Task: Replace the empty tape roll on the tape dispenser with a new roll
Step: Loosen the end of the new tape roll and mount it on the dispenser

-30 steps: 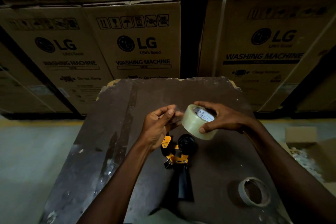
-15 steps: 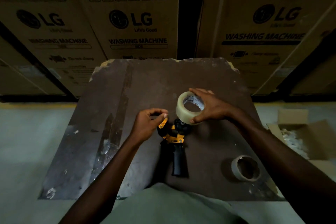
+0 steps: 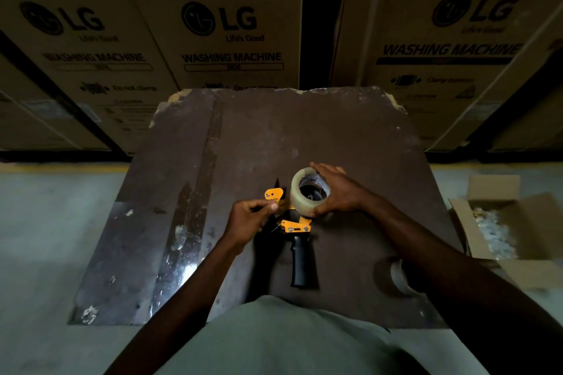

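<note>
A yellow and black tape dispenser lies on the dark worn table, its black handle pointing toward me. My right hand grips a new clear tape roll and holds it over the dispenser's hub, whose dark core shows through the roll's hole. My left hand pinches something thin beside the dispenser's yellow front plate; whether it is the tape's loose end I cannot tell. The empty cardboard core lies at the near right, partly hidden by my right forearm.
Tall cardboard washing machine boxes stand right behind the table. An open cardboard box with pale filling sits on the floor to the right. A shiny strip runs along the table's left side.
My right hand has brought the new roll down from above the table onto the dispenser's hub. My left hand followed down to the dispenser's front. The camera tilted lower.
</note>
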